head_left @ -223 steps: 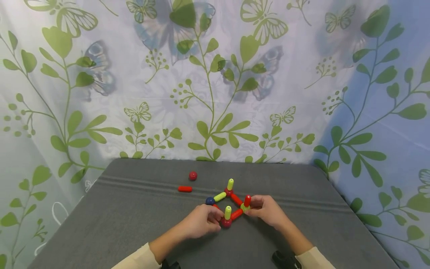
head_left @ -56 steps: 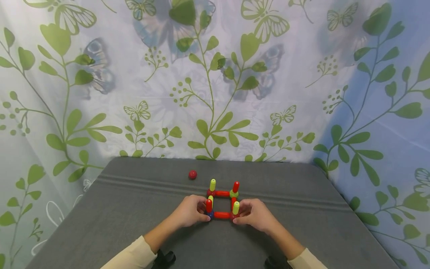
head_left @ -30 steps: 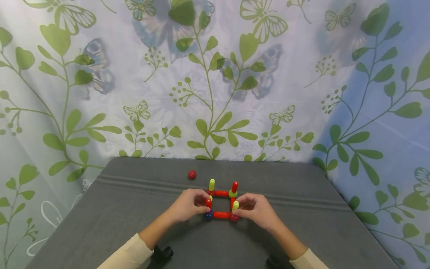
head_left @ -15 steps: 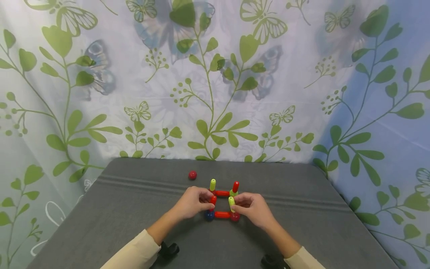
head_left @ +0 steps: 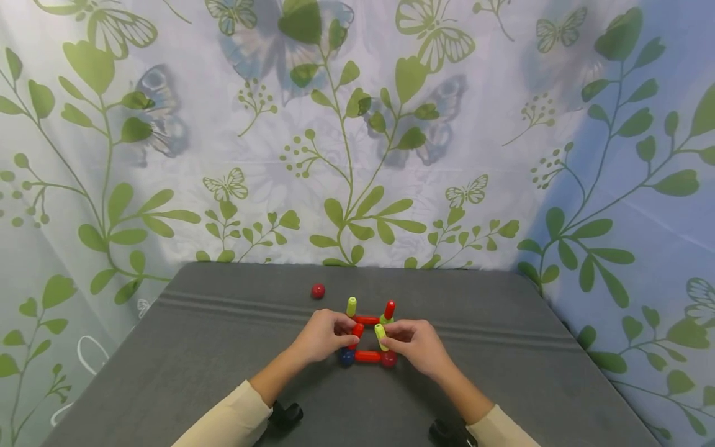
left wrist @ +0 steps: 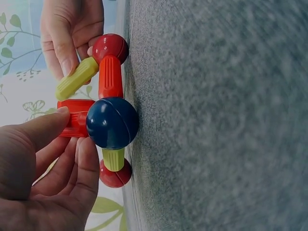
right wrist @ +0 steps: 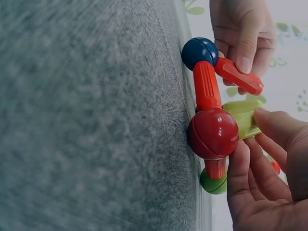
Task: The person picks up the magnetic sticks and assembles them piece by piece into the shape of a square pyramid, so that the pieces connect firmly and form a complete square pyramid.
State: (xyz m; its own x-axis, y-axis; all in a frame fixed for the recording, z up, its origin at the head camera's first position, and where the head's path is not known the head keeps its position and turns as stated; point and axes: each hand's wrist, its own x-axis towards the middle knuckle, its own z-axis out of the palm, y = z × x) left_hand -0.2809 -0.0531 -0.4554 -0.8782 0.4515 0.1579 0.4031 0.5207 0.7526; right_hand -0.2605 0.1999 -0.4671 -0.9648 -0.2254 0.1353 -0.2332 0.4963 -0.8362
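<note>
A square of magnetic rods and balls lies on the grey table, with a rod standing at each corner. My left hand (head_left: 321, 336) pinches the red rod (head_left: 357, 331) on the near-left blue ball (left wrist: 112, 122). Between thumb and fingers, my right hand (head_left: 420, 347) holds the yellow-green rod (head_left: 380, 334) on the near-right red ball (right wrist: 213, 134). Both these rods lean inward, towards each other, tips apart. A red rod (head_left: 368, 356) joins the two near balls. At the far corners stand another yellow-green rod (head_left: 351, 305) and another red rod (head_left: 390, 309). My left fingers hide the far-left ball in the head view.
One loose red ball (head_left: 318, 291) sits behind the square, to its left. The grey table (head_left: 223, 347) ends at a leaf-and-butterfly curtain (head_left: 357, 155). Black devices (head_left: 286, 415) are strapped at both wrists.
The structure has been turned square, and the loose red rod has gone from its place on the table. Both hands have shifted from the near balls up to their rods, tilting them inward.
</note>
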